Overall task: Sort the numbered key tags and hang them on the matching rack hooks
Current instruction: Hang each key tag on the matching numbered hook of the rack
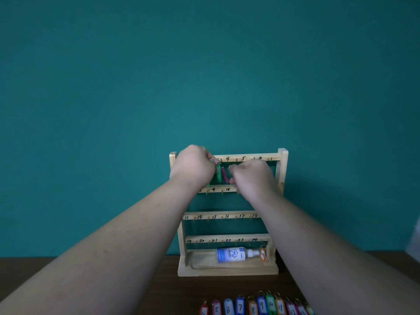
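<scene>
Leave the row of coloured numbered plastic key tags (250, 307) lying nearest you. At the pale wooden rack's (283, 169) top rail, your curled left hand (193, 165) seems to pinch the green tag (218, 173) by its ring. Your curled right hand (252, 176) holds the pink tag (225, 175). Keep them apart and seat each ring fully.

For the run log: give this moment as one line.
stage: hanging on rack top row | left hand: grips green tag | right hand: pinches pink tag | loose tags: row on table
</scene>
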